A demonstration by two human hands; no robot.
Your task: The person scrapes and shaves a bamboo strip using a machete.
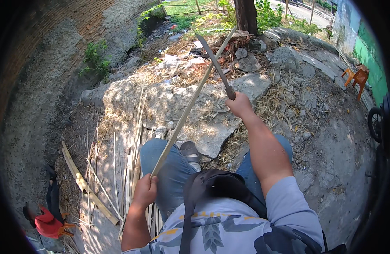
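Note:
My left hand (145, 191) is closed around the lower end of a long, pale bamboo strip (183, 115), which slants up and away to the right beyond my knees. In my right hand (240, 106), stretched forward, is the dark handle of a machete (213, 59). Its curved blade points up and to the left and crosses the strip near the strip's far end; whether the two touch I cannot tell. A black bag (222, 186) rests on my lap between my jeans-clad legs.
Thin bamboo strips (128, 169) and a thicker split bamboo piece (81, 181) lie on the ground to my left. Beyond my feet is a broken concrete slab (212, 137). A tree trunk (246, 17) rises ahead. A person in red (48, 222) sits at lower left; an orange chair (360, 80) stands right.

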